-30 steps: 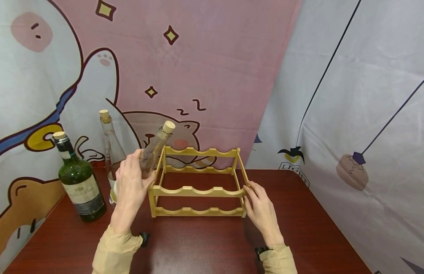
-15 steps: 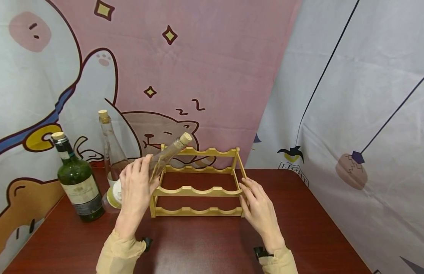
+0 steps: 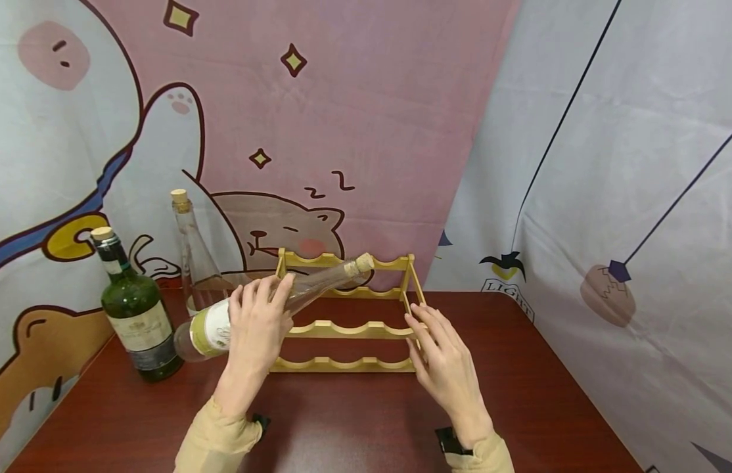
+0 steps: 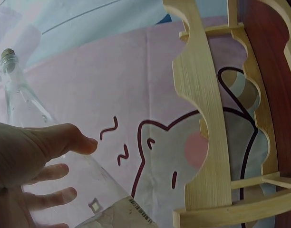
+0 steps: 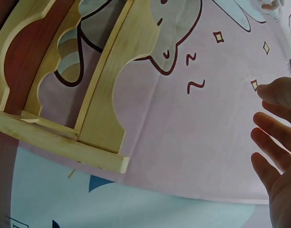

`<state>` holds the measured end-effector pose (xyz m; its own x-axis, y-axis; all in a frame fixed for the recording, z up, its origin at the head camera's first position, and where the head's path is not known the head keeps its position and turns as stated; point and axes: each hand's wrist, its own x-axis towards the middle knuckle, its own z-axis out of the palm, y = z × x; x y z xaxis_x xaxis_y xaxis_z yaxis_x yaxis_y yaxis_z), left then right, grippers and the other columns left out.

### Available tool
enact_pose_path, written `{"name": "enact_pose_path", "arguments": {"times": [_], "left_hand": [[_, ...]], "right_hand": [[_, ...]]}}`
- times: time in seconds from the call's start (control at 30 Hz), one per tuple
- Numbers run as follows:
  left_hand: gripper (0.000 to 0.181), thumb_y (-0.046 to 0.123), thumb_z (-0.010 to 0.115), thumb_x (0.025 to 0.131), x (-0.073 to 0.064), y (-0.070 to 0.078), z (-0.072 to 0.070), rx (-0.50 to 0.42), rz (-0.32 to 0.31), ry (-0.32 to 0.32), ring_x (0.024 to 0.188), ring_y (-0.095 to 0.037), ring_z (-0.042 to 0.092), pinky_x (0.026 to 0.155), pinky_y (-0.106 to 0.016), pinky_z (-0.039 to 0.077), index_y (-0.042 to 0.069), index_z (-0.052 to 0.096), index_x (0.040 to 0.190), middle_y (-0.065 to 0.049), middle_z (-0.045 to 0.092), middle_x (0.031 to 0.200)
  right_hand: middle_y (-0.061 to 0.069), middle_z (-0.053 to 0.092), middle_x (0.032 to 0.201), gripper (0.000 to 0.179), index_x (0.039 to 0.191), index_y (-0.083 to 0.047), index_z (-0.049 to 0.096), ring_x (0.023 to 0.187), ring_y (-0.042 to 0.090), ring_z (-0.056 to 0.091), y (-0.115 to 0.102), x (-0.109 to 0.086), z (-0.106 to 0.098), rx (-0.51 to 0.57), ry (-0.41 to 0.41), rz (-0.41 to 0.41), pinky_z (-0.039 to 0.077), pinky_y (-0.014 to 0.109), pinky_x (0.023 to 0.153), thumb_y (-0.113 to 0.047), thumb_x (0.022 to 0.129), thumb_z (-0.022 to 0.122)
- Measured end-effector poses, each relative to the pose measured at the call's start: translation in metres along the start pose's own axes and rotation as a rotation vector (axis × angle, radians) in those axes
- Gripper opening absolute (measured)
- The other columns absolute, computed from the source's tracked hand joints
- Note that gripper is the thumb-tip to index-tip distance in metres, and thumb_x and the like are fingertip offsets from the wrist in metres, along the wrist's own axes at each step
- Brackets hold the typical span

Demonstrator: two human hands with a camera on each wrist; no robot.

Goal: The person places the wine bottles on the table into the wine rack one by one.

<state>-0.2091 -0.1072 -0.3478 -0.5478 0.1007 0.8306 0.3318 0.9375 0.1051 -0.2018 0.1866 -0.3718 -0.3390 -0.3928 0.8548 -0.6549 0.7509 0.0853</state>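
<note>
A corked clear glass bottle (image 3: 319, 287) with a white and green label is tilted nearly level, its cork pointing right and its base left. My left hand (image 3: 256, 332) grips it around the body, above the front left of a light wooden bottle rack (image 3: 342, 330). Thumb and fingers around the bottle (image 4: 29, 102) also show in the left wrist view. At the rack's right end is my right hand (image 3: 445, 364), its fingers extended and loosely bent. Nothing is held in the right hand (image 5: 283, 137); whether it touches the rack I cannot tell.
A green wine bottle (image 3: 132, 299) with a cork stands upright at the left of the dark red table (image 3: 354, 420). Beside it, farther back, stands another corked clear bottle (image 3: 194, 253). A cartoon-printed cloth (image 3: 389, 131) hangs behind the table.
My left hand has moved right, tipping the bottle from steeply upright to nearly level, with its cork swinging right and down. My right hand has shifted slightly left from the rack's end.
</note>
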Motion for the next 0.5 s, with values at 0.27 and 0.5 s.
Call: {"name": "enact_pose_path", "arguments": {"times": [0.27, 0.5], "left_hand": [[0.072, 0.001, 0.083, 0.058, 0.0, 0.014, 0.004, 0.047, 0.076, -0.019, 0.102, -0.039, 0.055, 0.093, -0.063, 0.039, 0.017, 0.054, 0.122, -0.015, 0.058, 0.108], [0.08, 0.005, 0.09, 0.05, -0.002, 0.023, 0.008, 0.073, 0.127, -0.037, 0.1, -0.037, 0.056, 0.093, -0.062, 0.04, 0.018, 0.054, 0.12, -0.012, 0.059, 0.106]], "right_hand": [[0.015, 0.063, 0.124, 0.035, 0.117, -0.001, 0.065, 0.116, 0.031, 0.057, -0.007, 0.006, -0.001, 0.007, 0.06, -0.043, 0.034, 0.028, 0.112, -0.024, 0.099, 0.045], [0.017, 0.062, 0.123, 0.034, 0.119, -0.001, 0.063, 0.115, 0.032, 0.057, -0.013, 0.01, -0.004, 0.004, 0.101, -0.088, 0.034, 0.029, 0.112, -0.022, 0.098, 0.047]]}}
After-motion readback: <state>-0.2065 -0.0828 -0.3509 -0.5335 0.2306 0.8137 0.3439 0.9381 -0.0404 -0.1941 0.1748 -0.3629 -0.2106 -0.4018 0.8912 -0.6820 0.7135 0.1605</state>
